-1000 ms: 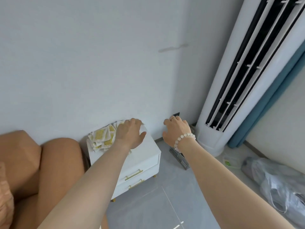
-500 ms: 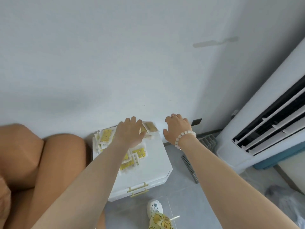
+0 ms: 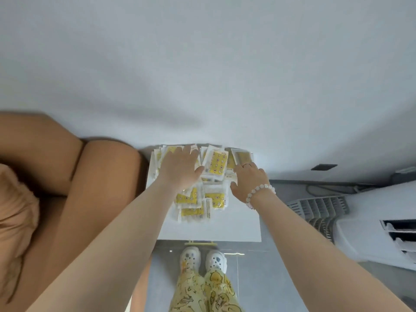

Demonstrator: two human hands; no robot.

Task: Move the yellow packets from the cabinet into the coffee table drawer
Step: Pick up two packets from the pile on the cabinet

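Yellow packets [image 3: 217, 165] in clear wrappers lie heaped on the white top of the cabinet [image 3: 236, 228], spread from its back edge against the wall [image 3: 202, 64] toward its middle, with the front strip of the top bare. Your left hand [image 3: 180, 167] lies flat on the back left part of the heap, fingers stretched out and together toward the wall and thumb resting on a packet near the cabinet's centre; it clasps nothing. Your right hand [image 3: 249, 181] is at the right side of the heap, thumb spread wide from the fingers. Those fingers, one with a thin ring [image 3: 247, 164], are bent down onto the packets at the cabinet's back right corner, and no packet is pinched. A pale bead bracelet [image 3: 261, 190] circles that wrist. At the cabinet's front edge a gold handle [image 3: 200, 243] peeks out, and just in front of it stand your white clogs [image 3: 191, 257] and yellow patterned trousers [image 3: 202, 291] on the grey floor [image 3: 281, 266]. Left of the cabinet sits a tan sofa [image 3: 101, 176]; right of it lie a grey slatted grille [image 3: 319, 206] and a white air conditioner [image 3: 371, 233].
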